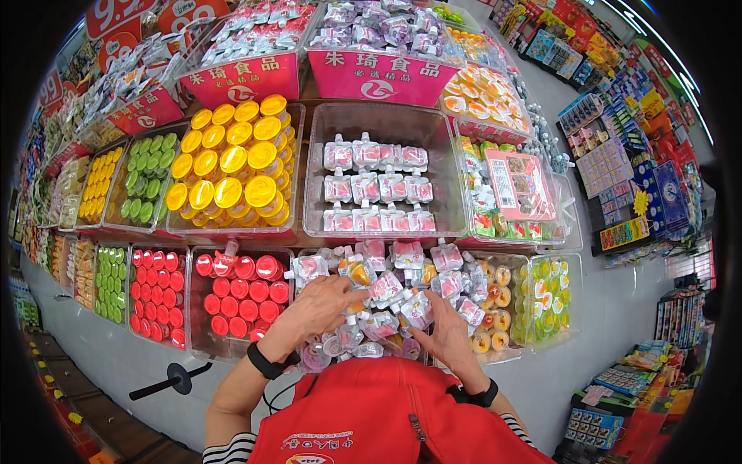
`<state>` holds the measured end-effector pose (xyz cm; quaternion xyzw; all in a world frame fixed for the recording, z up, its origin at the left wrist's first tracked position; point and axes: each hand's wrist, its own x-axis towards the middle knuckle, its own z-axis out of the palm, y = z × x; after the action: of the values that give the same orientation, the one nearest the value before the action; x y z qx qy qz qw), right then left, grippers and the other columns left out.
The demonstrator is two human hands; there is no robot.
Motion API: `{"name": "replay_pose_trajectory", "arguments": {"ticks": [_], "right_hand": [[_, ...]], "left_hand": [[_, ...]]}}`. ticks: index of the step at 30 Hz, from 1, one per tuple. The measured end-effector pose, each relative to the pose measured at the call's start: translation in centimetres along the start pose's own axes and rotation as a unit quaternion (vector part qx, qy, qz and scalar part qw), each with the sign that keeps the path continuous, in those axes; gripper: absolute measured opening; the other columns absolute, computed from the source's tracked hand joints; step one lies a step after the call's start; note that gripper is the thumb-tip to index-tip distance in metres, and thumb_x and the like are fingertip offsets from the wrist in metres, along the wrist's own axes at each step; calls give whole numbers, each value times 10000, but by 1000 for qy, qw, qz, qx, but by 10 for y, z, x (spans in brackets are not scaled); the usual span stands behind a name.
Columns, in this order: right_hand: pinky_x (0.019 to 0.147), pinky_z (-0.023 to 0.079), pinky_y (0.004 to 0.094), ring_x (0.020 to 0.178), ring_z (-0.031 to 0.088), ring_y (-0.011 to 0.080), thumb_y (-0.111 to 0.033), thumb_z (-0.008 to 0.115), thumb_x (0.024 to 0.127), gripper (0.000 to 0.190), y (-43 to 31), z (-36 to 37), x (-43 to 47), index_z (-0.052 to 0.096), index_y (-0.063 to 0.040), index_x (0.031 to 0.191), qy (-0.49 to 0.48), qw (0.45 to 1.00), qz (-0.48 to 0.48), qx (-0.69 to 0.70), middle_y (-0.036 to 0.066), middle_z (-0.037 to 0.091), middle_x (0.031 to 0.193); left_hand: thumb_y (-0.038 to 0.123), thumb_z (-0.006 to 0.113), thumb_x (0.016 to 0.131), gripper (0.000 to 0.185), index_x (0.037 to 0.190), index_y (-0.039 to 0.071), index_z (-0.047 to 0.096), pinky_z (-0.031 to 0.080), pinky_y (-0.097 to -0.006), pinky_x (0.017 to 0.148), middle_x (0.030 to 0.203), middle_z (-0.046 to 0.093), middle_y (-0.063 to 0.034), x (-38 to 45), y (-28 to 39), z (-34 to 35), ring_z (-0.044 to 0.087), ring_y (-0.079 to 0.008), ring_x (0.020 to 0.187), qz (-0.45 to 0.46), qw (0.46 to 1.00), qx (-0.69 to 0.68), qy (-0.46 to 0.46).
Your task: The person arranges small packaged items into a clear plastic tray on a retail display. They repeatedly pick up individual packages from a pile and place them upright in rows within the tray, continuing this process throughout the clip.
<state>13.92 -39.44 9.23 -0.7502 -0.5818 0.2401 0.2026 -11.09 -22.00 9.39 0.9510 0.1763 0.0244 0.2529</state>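
Note:
A heap of spouted jelly pouches (379,326), white and pink with clear parts, lies right in front of me on the near row of bins. My left hand (326,310) reaches over the heap's left side, fingertips against a pouch (385,289); its grip is partly hidden. On the right side, my right hand (447,333) has thumb and fingers around another pouch (418,310). Beyond the heap, a clear plastic bin (443,214) holds similar pouches (365,187) standing in three neat rows, spouts pointing away from me. Orange-tinted pouches (357,272) are mixed into the heap.
Left of the pouch bin stand stacked yellow-lidded cups (232,159). Red-lidded cups (246,293) fill a near bin. To the right are orange fruit cups (493,325) and a pink package (520,185) on a bin. A black metal bracket (174,380) projects at lower left.

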Motion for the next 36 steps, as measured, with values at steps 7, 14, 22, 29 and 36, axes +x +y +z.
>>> {"name": "replay_pose_trajectory", "arguments": {"ticks": [7, 14, 22, 29, 36], "right_hand": [[812, 536, 462, 995, 633, 385, -289, 800, 795, 681, -7, -6, 2, 507, -56, 1364, -9, 1000, 8, -9, 195, 618, 1139], [798, 541, 457, 964, 643, 386, -308, 815, 782, 673, -4, 0, 3, 535, -63, 1343, 19, 1000, -5, -18, 200, 622, 1140], [805, 539, 457, 968, 647, 382, -259, 863, 732, 773, -3, -2, 0, 493, -37, 1374, 1, 1000, 1, -6, 210, 615, 1145], [840, 539, 464, 1015, 634, 405, -225, 854, 722, 785, -3, -2, 0, 478, -54, 1390, -4, 1000, -11, -11, 217, 603, 1183], [824, 541, 453, 990, 641, 384, -226, 860, 714, 769, 5, 2, -1, 499, -66, 1373, -6, 1000, 9, -1, 196, 610, 1168]], "left_hand": [[449, 770, 790, 564, 1213, 100, 643, 537, -423, 706, 891, 687, -148, 2, 25, 1, 698, -318, 836, -224, 965, -101, 87], [391, 796, 812, 508, 1168, 47, 683, 506, -355, 597, 724, 643, -90, 14, 31, -6, 644, -220, 636, -344, 903, -241, 96], [70, 841, 688, 846, 1453, 198, 504, 547, -344, 804, 1076, 534, -106, -17, 0, 2, 621, -218, 913, -175, 931, -319, 38], [82, 834, 666, 753, 1357, 150, 541, 490, -423, 944, 1220, 542, -135, -18, 4, 13, 571, -334, 1102, -129, 976, -138, 111], [273, 842, 673, 643, 1239, 102, 589, 486, -417, 912, 1159, 625, -143, -17, 5, 14, 592, -330, 1078, -209, 958, -133, 147]]}}
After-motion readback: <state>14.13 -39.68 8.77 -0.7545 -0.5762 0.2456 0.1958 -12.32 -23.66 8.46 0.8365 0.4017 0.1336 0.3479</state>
